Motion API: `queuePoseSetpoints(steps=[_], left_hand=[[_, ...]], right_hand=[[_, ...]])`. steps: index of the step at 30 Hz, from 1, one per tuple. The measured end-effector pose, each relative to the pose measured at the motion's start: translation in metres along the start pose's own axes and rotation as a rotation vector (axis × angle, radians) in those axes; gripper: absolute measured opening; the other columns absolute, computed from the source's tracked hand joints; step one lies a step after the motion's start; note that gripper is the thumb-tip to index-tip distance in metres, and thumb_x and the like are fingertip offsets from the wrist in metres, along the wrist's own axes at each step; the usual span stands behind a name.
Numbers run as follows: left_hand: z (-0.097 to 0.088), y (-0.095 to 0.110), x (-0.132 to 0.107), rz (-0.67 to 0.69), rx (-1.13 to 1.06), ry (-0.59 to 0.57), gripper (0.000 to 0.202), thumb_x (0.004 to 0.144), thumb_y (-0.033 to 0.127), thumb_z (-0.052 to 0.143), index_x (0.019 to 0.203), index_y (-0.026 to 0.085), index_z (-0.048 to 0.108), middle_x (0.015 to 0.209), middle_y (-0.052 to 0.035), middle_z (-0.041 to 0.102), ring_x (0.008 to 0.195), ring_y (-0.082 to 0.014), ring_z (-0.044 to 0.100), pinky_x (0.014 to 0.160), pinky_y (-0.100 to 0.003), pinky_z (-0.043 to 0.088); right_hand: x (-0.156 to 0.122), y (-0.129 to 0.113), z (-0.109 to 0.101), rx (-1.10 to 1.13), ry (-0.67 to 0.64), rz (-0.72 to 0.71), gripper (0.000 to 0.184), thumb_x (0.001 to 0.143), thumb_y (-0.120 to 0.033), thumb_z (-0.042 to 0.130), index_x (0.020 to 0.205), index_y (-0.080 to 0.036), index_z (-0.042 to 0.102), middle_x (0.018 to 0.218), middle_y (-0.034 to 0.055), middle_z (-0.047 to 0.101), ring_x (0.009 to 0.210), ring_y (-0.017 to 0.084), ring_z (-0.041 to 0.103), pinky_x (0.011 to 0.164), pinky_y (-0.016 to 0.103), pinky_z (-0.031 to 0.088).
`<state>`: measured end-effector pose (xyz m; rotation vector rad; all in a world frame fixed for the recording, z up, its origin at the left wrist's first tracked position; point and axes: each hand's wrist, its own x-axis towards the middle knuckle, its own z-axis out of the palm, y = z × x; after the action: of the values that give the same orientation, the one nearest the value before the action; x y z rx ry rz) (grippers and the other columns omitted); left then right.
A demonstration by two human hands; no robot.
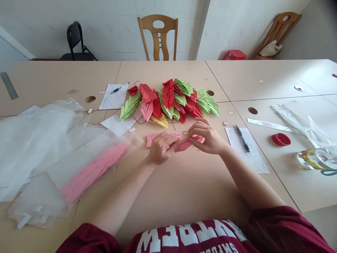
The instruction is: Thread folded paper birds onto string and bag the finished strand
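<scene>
- i've got pink folded paper at mid tabletop
- left hand at 9 o'clock, grip pinched on it
- right hand near 3, grip pinched too
- colorful folded bunch just past it, about 12
- red ring way off at 3

White wall seen behind; pale surface lit at right; wooden chair, black chair placed beyond it.

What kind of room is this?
Maybe a meeting room being used for crafts: there's a big sectioned table, a wooden chair on its far side, and a pile of folded red and green paper.
</scene>
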<state>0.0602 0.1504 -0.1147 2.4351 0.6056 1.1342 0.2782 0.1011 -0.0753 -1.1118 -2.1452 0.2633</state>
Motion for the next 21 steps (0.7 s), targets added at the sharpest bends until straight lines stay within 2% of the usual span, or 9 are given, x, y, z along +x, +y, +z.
queuePoseSetpoints(steps=[5,10,13,17,21], left_hand=[[-0.002,0.0,0.002,-0.004,-0.036,0.017,0.014,0.091,0.023,0.055,0.082,0.018,0.065,0.077,-0.0035,0.069,0.071,-0.0159,0.057,0.069,-0.031,0.045],[-0.005,0.001,0.004,-0.006,-0.054,0.032,0.015,0.091,0.023,0.055,0.082,0.018,0.066,0.076,-0.0032,0.069,0.074,-0.0164,0.058,0.072,-0.031,0.046],[-0.007,0.0,0.004,-0.045,-0.064,0.037,0.016,0.091,0.025,0.055,0.083,0.019,0.067,0.077,-0.0033,0.069,0.074,-0.0162,0.059,0.071,-0.031,0.046],[-0.005,-0.002,0.003,-0.106,-0.13,0.057,0.015,0.09,0.025,0.057,0.08,0.019,0.067,0.075,-0.0026,0.069,0.07,-0.0153,0.058,0.069,-0.03,0.047],[0.002,0.003,0.003,-0.179,-0.184,0.059,0.01,0.086,0.026,0.063,0.091,0.019,0.07,0.086,-0.0044,0.072,0.079,-0.0171,0.064,0.074,-0.032,0.05]], right_hand=[[-0.001,0.004,-0.002,0.126,0.017,0.064,0.004,0.085,-0.019,0.056,0.083,-0.021,0.058,0.083,0.0019,0.064,0.079,0.017,0.059,0.099,0.044,0.04],[-0.002,0.008,-0.008,0.244,0.016,0.142,0.004,0.084,-0.017,0.058,0.083,-0.021,0.06,0.084,0.0032,0.063,0.079,0.018,0.059,0.083,0.038,0.048],[-0.004,0.012,-0.012,0.284,0.035,0.186,0.007,0.082,-0.014,0.059,0.083,-0.02,0.061,0.087,0.0039,0.063,0.081,0.019,0.06,0.076,0.036,0.048],[-0.006,0.015,-0.013,0.283,0.046,0.206,0.008,0.081,-0.013,0.06,0.083,-0.021,0.061,0.088,0.0039,0.063,0.082,0.019,0.06,0.076,0.035,0.048],[-0.004,0.01,-0.005,0.258,0.025,0.179,0.006,0.082,-0.015,0.059,0.084,-0.021,0.061,0.086,0.0039,0.063,0.079,0.018,0.059,0.073,0.035,0.048]])
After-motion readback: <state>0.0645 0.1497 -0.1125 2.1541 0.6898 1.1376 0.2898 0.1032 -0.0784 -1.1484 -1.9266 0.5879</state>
